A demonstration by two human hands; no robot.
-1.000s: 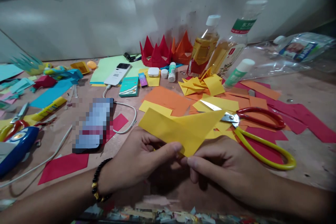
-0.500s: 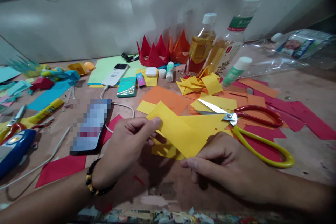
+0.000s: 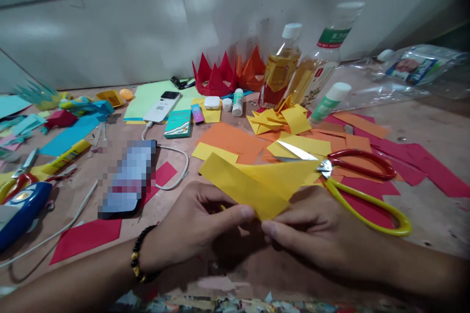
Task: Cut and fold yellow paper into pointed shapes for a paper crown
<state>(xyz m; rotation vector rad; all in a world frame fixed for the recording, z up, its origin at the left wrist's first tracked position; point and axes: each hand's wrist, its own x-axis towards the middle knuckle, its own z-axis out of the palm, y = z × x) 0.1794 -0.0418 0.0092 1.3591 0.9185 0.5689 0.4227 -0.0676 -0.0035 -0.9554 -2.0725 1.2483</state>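
Observation:
Both of my hands pinch a folded yellow paper just above the table's near edge. My left hand, with a dark bead bracelet on the wrist, has thumb and fingers closed on the paper's lower left part. My right hand grips the paper's lower corner from the right, thumbs nearly meeting. Scissors with a red and a yellow handle lie just beyond my right hand, blades pointing left.
Orange, yellow and red paper sheets cover the middle. A phone on a white cable lies left. Red and orange paper crowns, two drink bottles, glue sticks and a flattened plastic bottle stand behind. Blue scraps and another tool lie far left.
My left hand, which had lifted the paper's upper left edge half a second ago, has come back down and pinches its lower edge beside my right thumb. The paper is folded flatter.

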